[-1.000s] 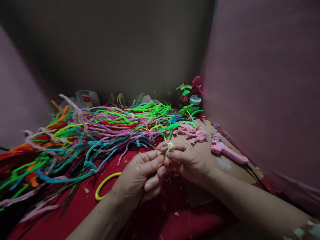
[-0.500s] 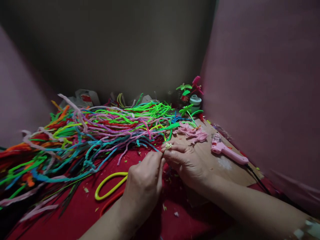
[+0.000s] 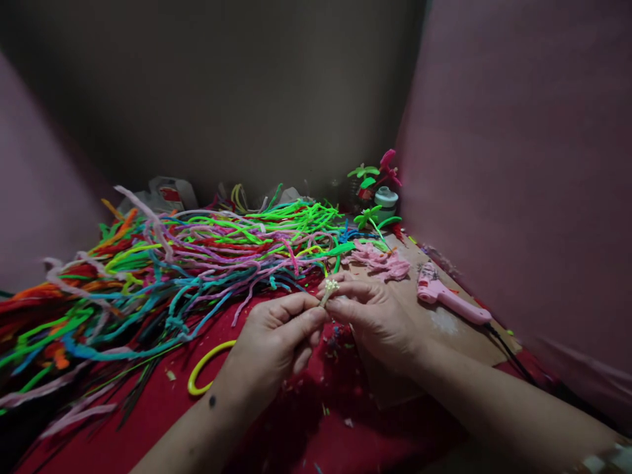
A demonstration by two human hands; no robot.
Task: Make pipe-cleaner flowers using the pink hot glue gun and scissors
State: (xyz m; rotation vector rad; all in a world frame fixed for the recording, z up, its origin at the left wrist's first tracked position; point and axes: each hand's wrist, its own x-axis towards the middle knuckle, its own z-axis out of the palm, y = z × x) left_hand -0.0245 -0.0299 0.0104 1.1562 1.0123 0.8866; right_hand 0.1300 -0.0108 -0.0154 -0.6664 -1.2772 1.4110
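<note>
A small bunch of flower stamens, pale yellow at the tips with short thin stems, is pinched between my two hands. Thumb and forefinger of my left hand close on its lower end from the left. My right hand grips it from the right, fingertips pressed together, the other fingers curled behind. Only the tips and part of the stems show; the rest is hidden by my fingers. Just left of my left wrist lies a yellow loop, partly covered by my arm.
A large heap of coloured pipe cleaners spreads across the left and back. On the brown board at right are pink fuzzy petals and a pink corded tool. Fuzzy flowers stand behind, near a pale-lidded jar. Scraps dot the red cloth.
My left hand has rolled over, so its thumb and back now show, and the forearm has shifted left over the yellow loop. More of the stamens' stems is visible. My right hand barely moved.
</note>
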